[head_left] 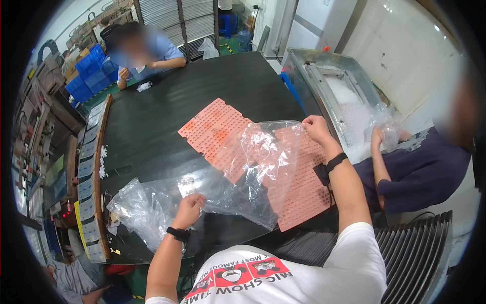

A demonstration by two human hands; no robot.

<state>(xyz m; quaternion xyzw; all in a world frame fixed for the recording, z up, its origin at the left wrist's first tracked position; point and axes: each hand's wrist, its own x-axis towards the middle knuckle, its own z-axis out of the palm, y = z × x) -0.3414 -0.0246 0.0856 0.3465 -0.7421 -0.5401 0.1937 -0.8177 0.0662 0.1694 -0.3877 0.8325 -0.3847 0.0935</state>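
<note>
A large clear plastic bag (260, 162) is stretched across the middle of the dark table (152, 121). My right hand (317, 129) is closed in a pinch on its upper right corner. Lower and to the left, my left hand (191, 210) grips the crinkled film with its fingers closed. Beside the left fingers a small whitish label or patch (187, 186) shows on the plastic. More bunched clear film (142, 207) lies left of that hand; whether it belongs to the same bag I cannot tell. Under the bag lie pink-orange sheets with rows of holes (215, 126), partly covered.
Across the table sits a person in blue (162, 50) near a small white pile (144, 86). At right, another person (420, 172) handles clear plastic over a bin (298, 63) of white material. A ridged dark panel (420, 253) stands lower right; wooden edging (104, 202) borders the table's left.
</note>
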